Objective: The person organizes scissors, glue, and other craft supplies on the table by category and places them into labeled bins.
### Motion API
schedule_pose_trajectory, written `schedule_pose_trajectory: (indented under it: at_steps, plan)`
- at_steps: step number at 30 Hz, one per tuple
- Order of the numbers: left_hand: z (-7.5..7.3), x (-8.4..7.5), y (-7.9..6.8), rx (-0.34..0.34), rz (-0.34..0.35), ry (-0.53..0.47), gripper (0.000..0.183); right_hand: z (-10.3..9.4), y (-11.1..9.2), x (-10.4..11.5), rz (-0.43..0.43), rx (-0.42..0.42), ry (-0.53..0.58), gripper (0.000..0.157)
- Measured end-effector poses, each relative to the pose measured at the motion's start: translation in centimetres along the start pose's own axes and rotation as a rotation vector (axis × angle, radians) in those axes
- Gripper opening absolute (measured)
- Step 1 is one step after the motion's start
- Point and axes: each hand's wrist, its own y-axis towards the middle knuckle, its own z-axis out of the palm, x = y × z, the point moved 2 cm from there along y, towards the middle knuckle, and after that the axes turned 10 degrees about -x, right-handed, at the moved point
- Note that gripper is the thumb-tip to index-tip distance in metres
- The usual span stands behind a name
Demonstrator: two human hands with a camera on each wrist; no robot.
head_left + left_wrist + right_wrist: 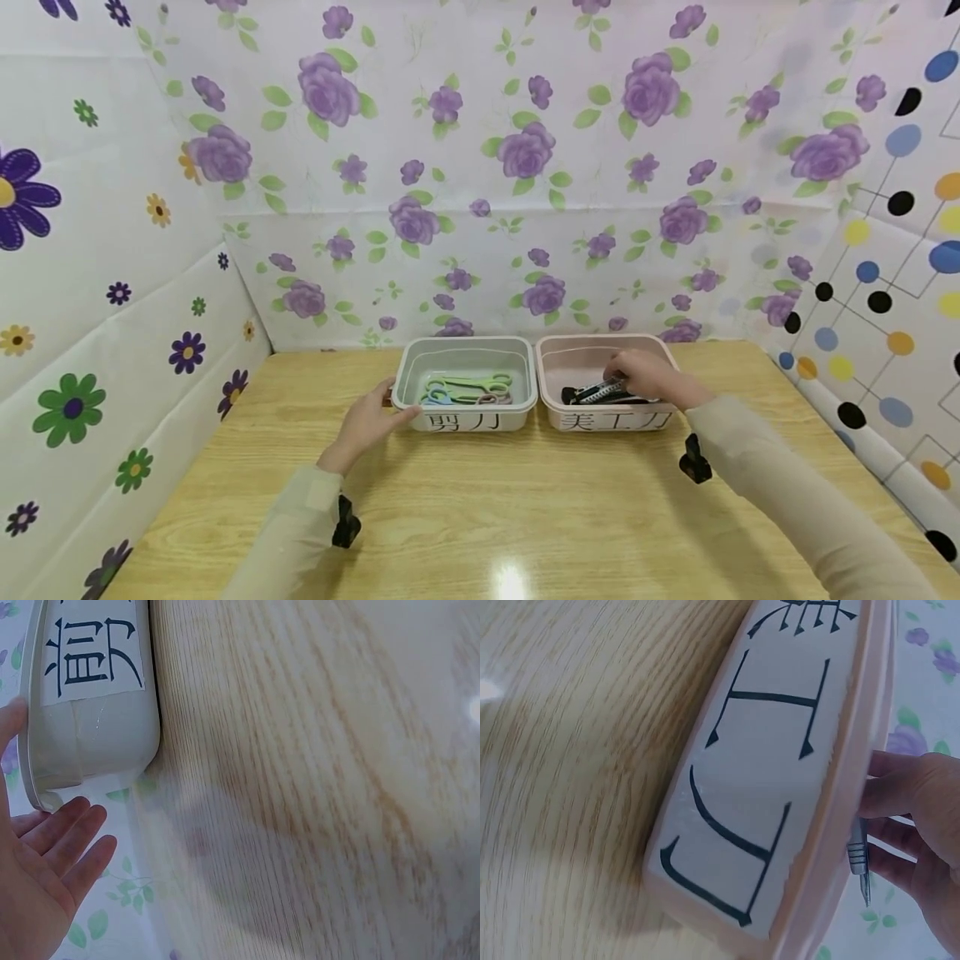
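My left hand (372, 419) rests at the left end of a pale grey plastic bin (402, 364), its thumb along the front rim and its other fingers loosely extended by the end lip. Green, blue and pinkish scissors (468, 386) lie inside that bin. Over the pink bin (551, 364) on the right, my right hand (643, 375) reaches in with bent fingers. It holds a silver craft knife (857, 855), whose pointed blade sticks out below the fingers in the right wrist view. Black and silver utility knives (592, 393) lie beneath this hand, partly hidden by it.
Both bins stand side by side at the back of a wood-grain table (465, 500), with black characters on white labels (465, 422) at their fronts. A floral cloth (480, 167) hangs right behind, and patterned cloths close off both sides.
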Motion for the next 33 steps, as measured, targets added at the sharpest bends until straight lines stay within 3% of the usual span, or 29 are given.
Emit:
schedule_pose_trajectory:
  at_steps: [12, 20, 33]
  plan:
    - [0.4, 0.1, -0.3, 0.002, -0.001, -0.006, 0.078, 0.6, 0.0, -0.3, 0.079, 0.018, 0.005, 0.030]
    - [0.5, 0.3, -0.5, -0.001, 0.001, -0.010, 0.077, -1.2, 0.1, 0.4, -0.015, -0.023, -0.095, 0.029]
    - [-0.3, 0.1, -0.5, 0.018, -0.021, 0.040, 0.077, -2.7, -1.4, 1.4, -0.044, -0.122, -0.004, 0.028]
